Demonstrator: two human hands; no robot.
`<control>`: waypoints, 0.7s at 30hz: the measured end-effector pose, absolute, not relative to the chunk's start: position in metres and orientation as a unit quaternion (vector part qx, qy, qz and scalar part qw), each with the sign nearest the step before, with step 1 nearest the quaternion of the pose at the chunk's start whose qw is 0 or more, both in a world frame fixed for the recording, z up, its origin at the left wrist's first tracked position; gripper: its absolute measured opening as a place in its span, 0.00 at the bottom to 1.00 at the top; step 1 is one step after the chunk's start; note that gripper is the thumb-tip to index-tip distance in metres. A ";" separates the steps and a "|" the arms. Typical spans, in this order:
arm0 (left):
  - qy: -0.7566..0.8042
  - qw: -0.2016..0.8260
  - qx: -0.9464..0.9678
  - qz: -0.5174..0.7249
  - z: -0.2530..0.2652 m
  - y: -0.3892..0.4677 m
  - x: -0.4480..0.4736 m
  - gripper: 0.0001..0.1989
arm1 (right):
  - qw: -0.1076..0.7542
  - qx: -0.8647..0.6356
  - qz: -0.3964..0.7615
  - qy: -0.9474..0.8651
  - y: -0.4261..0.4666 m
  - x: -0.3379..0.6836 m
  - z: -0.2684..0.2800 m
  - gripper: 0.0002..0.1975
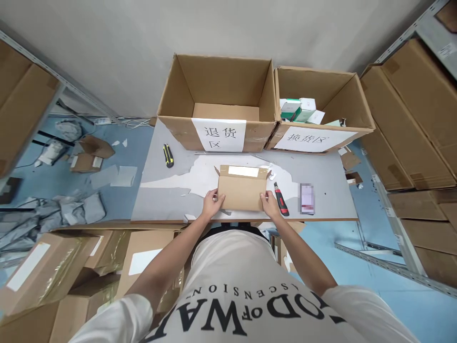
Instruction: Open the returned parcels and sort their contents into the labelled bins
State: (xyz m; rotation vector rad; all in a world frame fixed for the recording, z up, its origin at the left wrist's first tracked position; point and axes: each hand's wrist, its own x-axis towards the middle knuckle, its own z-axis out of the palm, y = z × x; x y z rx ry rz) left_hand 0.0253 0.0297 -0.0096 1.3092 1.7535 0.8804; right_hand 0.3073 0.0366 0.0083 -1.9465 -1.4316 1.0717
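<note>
A small brown cardboard box (242,193) with a white label on its far flap lies at the front middle of the table. My left hand (213,204) grips its left side, thumb on top and fingers curled at the edge. At the opposite side my right hand (270,205) pinches the near right corner the same way. Just right of that hand rests a red and black utility knife (281,199). What the box contains cannot be seen.
Two large open cartons stand at the back: the left carton (171,128) with a handwritten sign, the right carton (362,121) holding several white-green small boxes (303,112). A yellow-black cutter (168,156) and a phone (306,198) lie on the grey table (157,195). Stacked cartons (67,267) flank me.
</note>
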 end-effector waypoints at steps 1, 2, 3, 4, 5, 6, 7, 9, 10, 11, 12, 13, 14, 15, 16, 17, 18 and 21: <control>0.690 0.386 0.512 0.336 -0.016 0.029 0.026 0.24 | 0.244 -0.714 0.401 -0.519 0.037 0.307 0.003 0.20; 0.694 0.392 0.508 0.327 -0.021 0.028 0.026 0.25 | 0.244 -0.713 0.409 -0.514 0.038 0.307 -0.003 0.20; 0.697 0.400 0.501 0.321 -0.026 0.027 0.026 0.25 | 0.247 -0.711 0.417 -0.510 0.039 0.307 -0.009 0.21; 0.698 0.412 0.493 0.317 -0.029 0.027 0.025 0.26 | 0.250 -0.708 0.424 -0.506 0.040 0.307 -0.014 0.21; 0.696 0.424 0.485 0.318 -0.031 0.027 0.025 0.26 | 0.255 -0.705 0.430 -0.503 0.041 0.307 -0.018 0.22; 0.692 0.437 0.475 0.322 -0.033 0.027 0.024 0.27 | 0.260 -0.701 0.437 -0.499 0.042 0.307 -0.021 0.22; 0.688 0.449 0.466 0.329 -0.034 0.027 0.024 0.28 | 0.267 -0.698 0.444 -0.495 0.042 0.307 -0.024 0.23; 0.679 0.468 0.448 0.345 -0.037 0.027 0.023 0.28 | 0.280 -0.690 0.458 -0.486 0.041 0.309 -0.029 0.24; 0.677 0.477 0.435 0.353 -0.038 0.027 0.022 0.28 | 0.286 -0.686 0.464 -0.483 0.039 0.311 -0.032 0.24; 0.676 0.488 0.416 0.362 -0.040 0.027 0.020 0.27 | 0.291 -0.683 0.469 -0.478 0.037 0.314 -0.034 0.24; 0.675 0.500 0.398 0.368 -0.042 0.025 0.016 0.27 | 0.298 -0.681 0.473 -0.474 0.034 0.319 -0.037 0.23; 0.672 0.510 0.387 0.371 -0.043 0.022 0.012 0.26 | 0.301 -0.679 0.472 -0.475 0.030 0.324 -0.039 0.23; 0.668 0.514 0.391 0.368 -0.045 0.019 0.007 0.26 | 0.299 -0.676 0.468 -0.483 0.025 0.330 -0.042 0.23; 0.663 0.513 0.410 0.359 -0.046 0.014 0.002 0.27 | 0.293 -0.672 0.465 -0.496 0.020 0.337 -0.045 0.24; 0.656 0.508 0.438 0.347 -0.047 0.009 -0.003 0.28 | 0.285 -0.667 0.462 -0.510 0.014 0.343 -0.047 0.25; 0.647 0.501 0.468 0.334 -0.047 0.003 -0.007 0.30 | 0.272 -0.659 0.461 -0.528 0.009 0.347 -0.049 0.28; 0.638 0.497 0.493 0.320 -0.047 -0.002 -0.009 0.32 | 0.258 -0.650 0.460 -0.547 0.004 0.351 -0.051 0.32; 0.621 0.502 0.520 0.303 -0.045 -0.012 -0.003 0.32 | 0.224 -0.626 0.463 -0.586 -0.006 0.347 -0.055 0.39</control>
